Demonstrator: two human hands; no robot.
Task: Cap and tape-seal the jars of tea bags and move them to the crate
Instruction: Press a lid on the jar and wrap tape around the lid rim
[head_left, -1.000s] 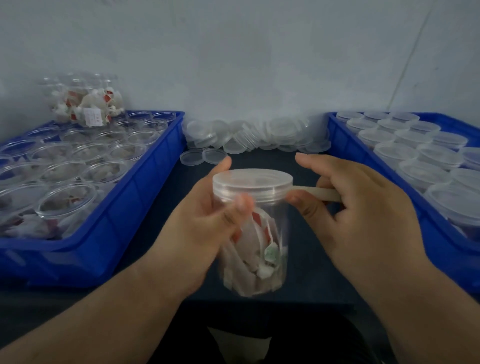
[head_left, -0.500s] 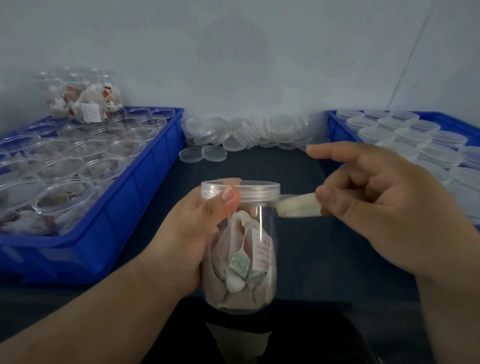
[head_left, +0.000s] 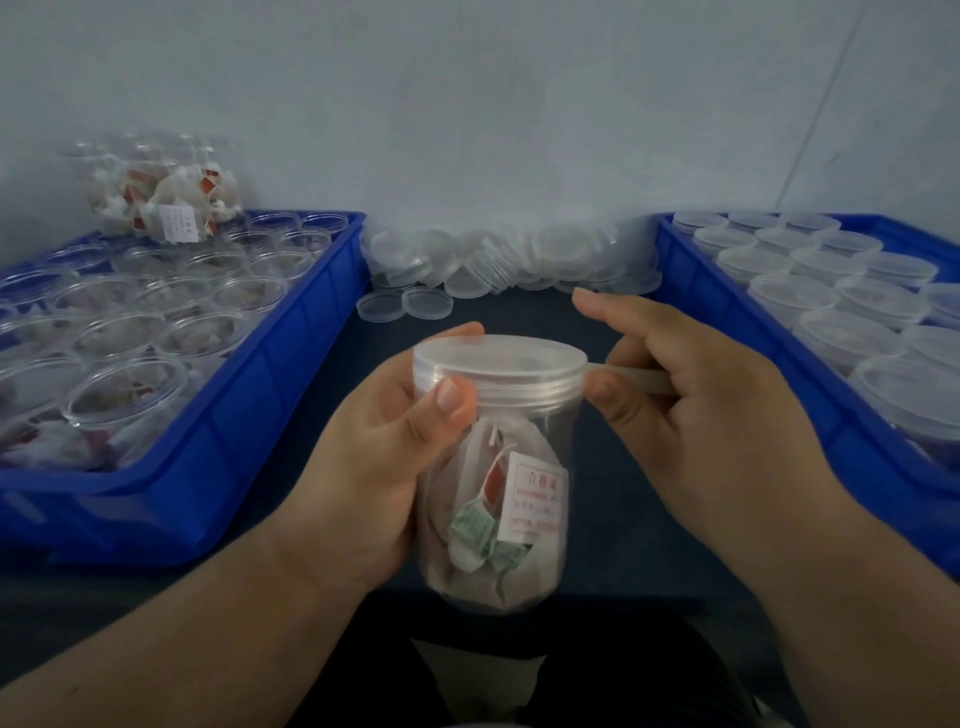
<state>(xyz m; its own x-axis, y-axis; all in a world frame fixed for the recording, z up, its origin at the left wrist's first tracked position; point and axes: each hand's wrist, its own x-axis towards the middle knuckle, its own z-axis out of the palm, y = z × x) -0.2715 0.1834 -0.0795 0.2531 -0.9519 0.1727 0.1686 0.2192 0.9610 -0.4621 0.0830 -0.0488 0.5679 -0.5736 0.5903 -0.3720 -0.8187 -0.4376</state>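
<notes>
Left hand grips capped jar mid-table, thumb on lid rim to steady it. Right hand pinches tape strip taut off the lid's right edge for sealing. Sealed-jar crate right.

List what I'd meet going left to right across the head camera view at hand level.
Left blue crate of open jars → left hand → capped jar of tea bags → tape strip → right hand → right blue crate of capped jars.
</notes>
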